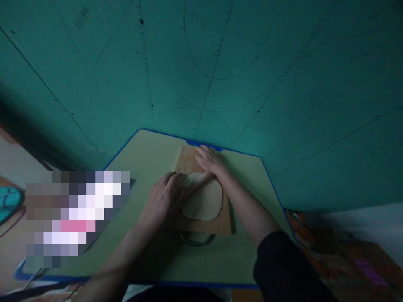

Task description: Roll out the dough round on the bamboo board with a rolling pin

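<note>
A flattened round of dough (pixel 204 203) lies on a wooden board (pixel 217 227), its edge slightly uneven. Across its upper part runs a slanting wooden rolling pin (pixel 197 185), with a little dough showing beyond it. My left hand (pixel 166 192) is closed over the pin's lower left end, at the dough's left edge. Over the upper right end lies my right hand (pixel 210 160), its fingers reaching forward above the board and bent around the pin. Both hands hide the pin's ends.
The board rests on a pale table (pixel 248 180) with a blue rim. A metal handle (pixel 197 241) sticks out below the board. On the left lies a blurred-out pixelated object (pixel 78 214). A green wall (pixel 220 84) stands behind; boxes (pixel 362 260) are at the right.
</note>
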`<state>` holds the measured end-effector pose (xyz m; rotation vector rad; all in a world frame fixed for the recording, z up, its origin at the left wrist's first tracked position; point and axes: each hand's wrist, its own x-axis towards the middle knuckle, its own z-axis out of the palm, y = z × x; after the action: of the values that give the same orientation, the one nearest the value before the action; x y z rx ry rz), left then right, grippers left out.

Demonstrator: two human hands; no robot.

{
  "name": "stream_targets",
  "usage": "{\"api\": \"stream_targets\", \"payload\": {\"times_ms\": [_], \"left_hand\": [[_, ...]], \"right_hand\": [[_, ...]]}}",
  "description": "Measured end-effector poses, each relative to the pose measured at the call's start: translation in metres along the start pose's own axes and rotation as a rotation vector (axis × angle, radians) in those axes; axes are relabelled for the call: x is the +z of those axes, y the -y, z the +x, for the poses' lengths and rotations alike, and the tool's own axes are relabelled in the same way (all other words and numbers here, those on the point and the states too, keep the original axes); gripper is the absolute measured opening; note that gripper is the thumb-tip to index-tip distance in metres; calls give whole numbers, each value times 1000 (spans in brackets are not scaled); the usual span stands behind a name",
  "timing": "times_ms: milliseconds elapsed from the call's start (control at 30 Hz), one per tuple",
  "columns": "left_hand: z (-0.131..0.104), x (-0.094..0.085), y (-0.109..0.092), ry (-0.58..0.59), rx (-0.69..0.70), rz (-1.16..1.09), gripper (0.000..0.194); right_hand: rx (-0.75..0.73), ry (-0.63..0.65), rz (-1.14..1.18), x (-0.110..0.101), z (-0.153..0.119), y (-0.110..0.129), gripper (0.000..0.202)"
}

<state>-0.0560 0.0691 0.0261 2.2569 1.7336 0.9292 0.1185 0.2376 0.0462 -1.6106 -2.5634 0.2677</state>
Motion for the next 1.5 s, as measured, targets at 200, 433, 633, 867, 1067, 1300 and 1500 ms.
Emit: {"api": "stream_targets", "payload": {"times_ms": [200, 433, 633, 867, 1067, 1300, 1500], "left_hand": [[-5, 2, -6, -7, 80, 68, 39], [-15, 0, -31, -11, 209, 282, 47], [-24, -1, -46, 28, 255, 356, 48], [-16, -6, -49, 71, 302, 354, 46], [-5, 0, -32, 85, 250, 298, 46], [-4, 1, -24, 44, 214, 272, 45], [-13, -7, -26, 26, 272, 180, 33]], "right_hand": [[27, -85, 11, 0, -32, -8, 46], [4, -151, -10, 7, -132, -21, 53], [39, -212, 55, 18, -202, -22, 60], [77, -71, 84, 6, -146, -29, 60], [76, -29, 37, -3, -72, -21, 58], [25, -82, 7, -2, -80, -20, 48], [-11, -177, 92, 11, -173, -30, 57]]}}
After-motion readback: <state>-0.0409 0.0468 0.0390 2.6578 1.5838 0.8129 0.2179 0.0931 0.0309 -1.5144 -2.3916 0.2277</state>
